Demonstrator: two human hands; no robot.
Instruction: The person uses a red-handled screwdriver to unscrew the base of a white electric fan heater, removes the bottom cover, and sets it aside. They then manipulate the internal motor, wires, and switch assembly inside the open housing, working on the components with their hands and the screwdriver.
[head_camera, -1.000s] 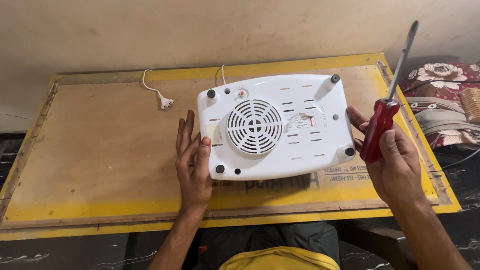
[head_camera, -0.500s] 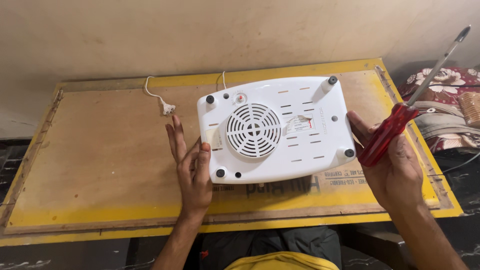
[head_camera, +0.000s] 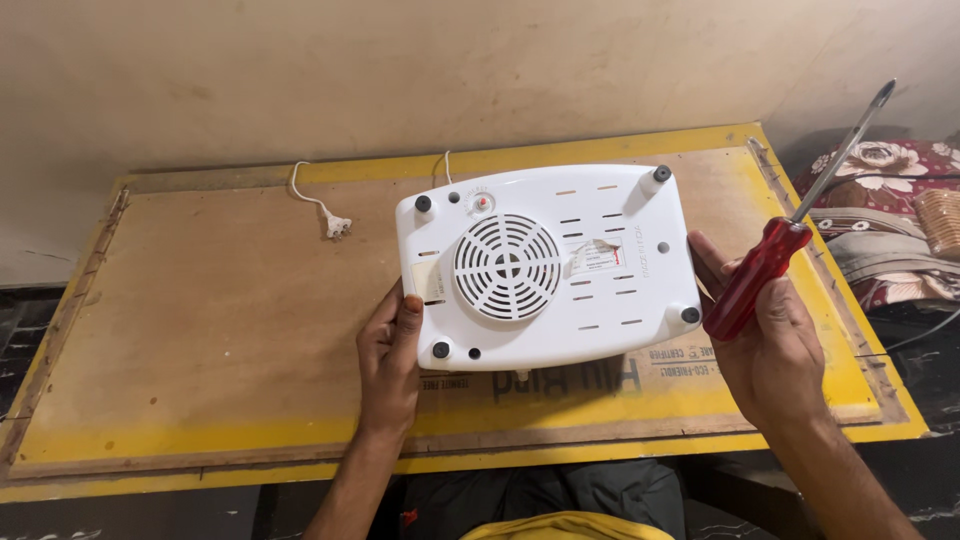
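Observation:
A white appliance lies upside down on the wooden board, showing a round vent grille, slots and black rubber feet. My left hand presses against its left edge, thumb resting on the casing. My right hand sits at the appliance's right side and grips a screwdriver by its red handle, the metal shaft pointing up and to the right, away from the appliance. The appliance's white cord with its plug trails off to the left at the back of the board.
The board has a yellow painted border and stands against a beige wall. A patterned cloth and folded fabrics lie to the right of the board. Below the front edge are my knees and dark floor.
My left hand has moved right and closed in on the appliance's left edge, thumb now on the casing. The screwdriver tilted further to the right and now sits a little steadier.

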